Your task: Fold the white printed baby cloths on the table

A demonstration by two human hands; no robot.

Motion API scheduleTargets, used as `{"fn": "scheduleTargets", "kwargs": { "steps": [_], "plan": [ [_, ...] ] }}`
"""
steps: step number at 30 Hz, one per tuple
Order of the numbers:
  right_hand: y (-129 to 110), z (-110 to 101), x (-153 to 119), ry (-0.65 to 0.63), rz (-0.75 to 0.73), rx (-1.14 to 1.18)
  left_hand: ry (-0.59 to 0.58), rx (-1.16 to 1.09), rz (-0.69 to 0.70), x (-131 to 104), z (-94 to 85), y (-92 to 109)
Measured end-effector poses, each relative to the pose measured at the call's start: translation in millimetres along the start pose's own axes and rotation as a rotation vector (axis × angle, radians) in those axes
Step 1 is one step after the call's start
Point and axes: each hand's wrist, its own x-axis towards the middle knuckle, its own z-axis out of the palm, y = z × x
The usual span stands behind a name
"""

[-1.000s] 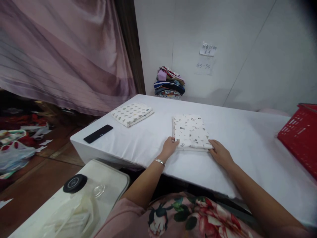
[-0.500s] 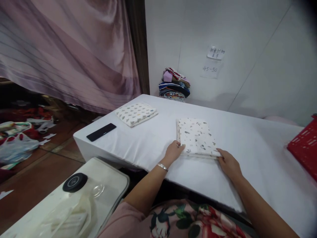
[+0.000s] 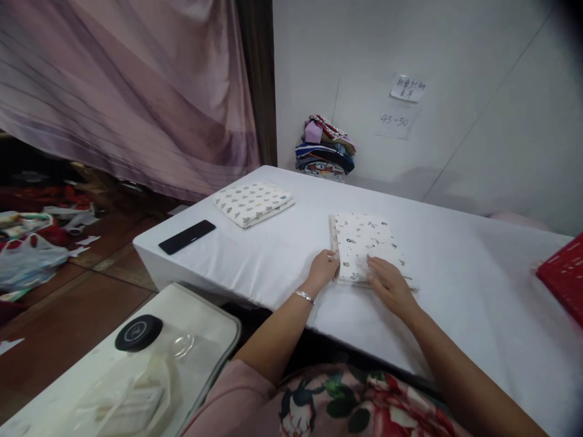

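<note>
In front of me a white folded cloth (image 3: pixel 367 240) with small scattered prints lies flat on the white-covered table (image 3: pixel 282 255). My left hand (image 3: pixel 324 268) is closed at the cloth's near left edge, its fingers curled against the layers; a silver bracelet circles that wrist. My right hand (image 3: pixel 389 284) rests on the top of the cloth near its front edge, fingers stretched out and holding nothing. Farther left on the table lies a second folded white cloth (image 3: pixel 252 203) with grey cloud-like prints, apart from both hands.
A black phone (image 3: pixel 187 237) lies by the table's left edge. At the far side rises a stack of folded fabrics (image 3: pixel 324 149). A red plastic basket (image 3: pixel 565 276) stands at the right. Lower left, a white stool-like surface (image 3: pixel 200 309) bears a black round object (image 3: pixel 139 332) and a plastic bag.
My right hand has let go of the cloth's right front corner and moved left onto its top. The left hand has shifted slightly up along the left edge. The view has tilted a little.
</note>
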Motion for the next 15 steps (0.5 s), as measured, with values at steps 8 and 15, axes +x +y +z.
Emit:
{"fn": "scheduleTargets", "kwargs": {
  "steps": [8,15],
  "plan": [
    [-40.5,36.1,57.3,-0.240,0.415,0.019,0.075,0.172,0.168,-13.6,0.5,-1.2],
    [-35.5,40.8,66.6,-0.316,0.478,-0.058,0.050,0.197,0.217,-15.8,1.1,-1.7]
  ]
}}
